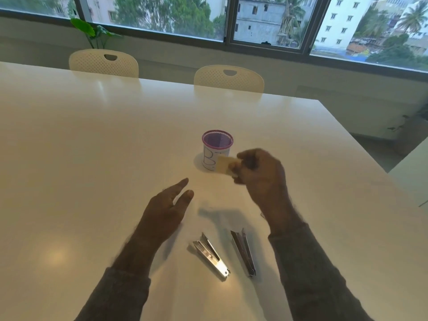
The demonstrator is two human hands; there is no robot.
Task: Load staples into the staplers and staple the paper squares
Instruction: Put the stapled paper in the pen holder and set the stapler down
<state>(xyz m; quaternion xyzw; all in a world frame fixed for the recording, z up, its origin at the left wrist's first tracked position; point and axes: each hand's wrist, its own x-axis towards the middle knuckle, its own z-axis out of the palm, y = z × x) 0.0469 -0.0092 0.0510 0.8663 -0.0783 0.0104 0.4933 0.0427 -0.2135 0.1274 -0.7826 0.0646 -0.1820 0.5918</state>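
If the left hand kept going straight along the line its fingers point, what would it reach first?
Probably the mesh cup. The left hand is open, fingers pointing up and to the right toward it, with only bare table between them. Its height above the table is unclear, so it might pass beside the cup.

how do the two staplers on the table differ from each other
The left stapler catches the light and shows its broad, bright metal face; the right stapler looks darker and narrower, seen more edge-on. The left one angles toward the lower right, while the right one lies closer to straight. Both are metal, lie untouched on the white table, and appear hinged open.
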